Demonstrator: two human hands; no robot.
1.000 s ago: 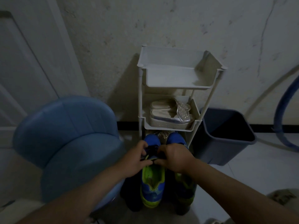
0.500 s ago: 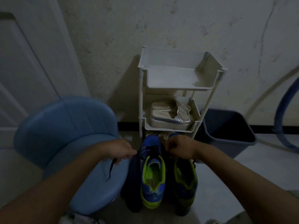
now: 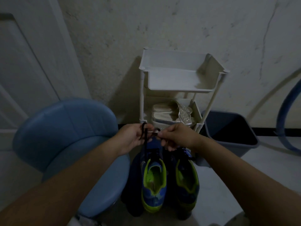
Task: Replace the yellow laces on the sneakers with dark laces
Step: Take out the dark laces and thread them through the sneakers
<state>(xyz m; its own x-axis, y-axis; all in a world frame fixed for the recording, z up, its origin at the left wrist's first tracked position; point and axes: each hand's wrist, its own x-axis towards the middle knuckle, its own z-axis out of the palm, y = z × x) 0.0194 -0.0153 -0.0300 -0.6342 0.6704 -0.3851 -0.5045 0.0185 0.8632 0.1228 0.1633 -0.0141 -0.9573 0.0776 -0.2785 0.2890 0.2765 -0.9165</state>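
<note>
Two blue sneakers with lime-green lining stand side by side on the floor, the left sneaker [image 3: 154, 185] and the right sneaker [image 3: 187, 183], heels toward me. A dark lace [image 3: 145, 139] runs up from the left sneaker's eyelets. My left hand [image 3: 132, 137] grips the lace, with a loop showing above its fingers. Close beside it, my right hand [image 3: 175, 137] pinches the lace's other strand. Both hands hover above the sneakers' toes, which they hide.
A blue chair [image 3: 65, 136] stands at the left, touching the sneakers' side. A white shelf rack [image 3: 179, 88] with silver sandals [image 3: 172, 115] is against the wall behind. A dark bin [image 3: 231, 132] sits at the right, a blue hose [image 3: 283, 115] beyond it.
My hands were pulled apart half a second ago, each drawing a lace end sideways. Now they have come back together and risen above the left sneaker, holding the dark lace up.
</note>
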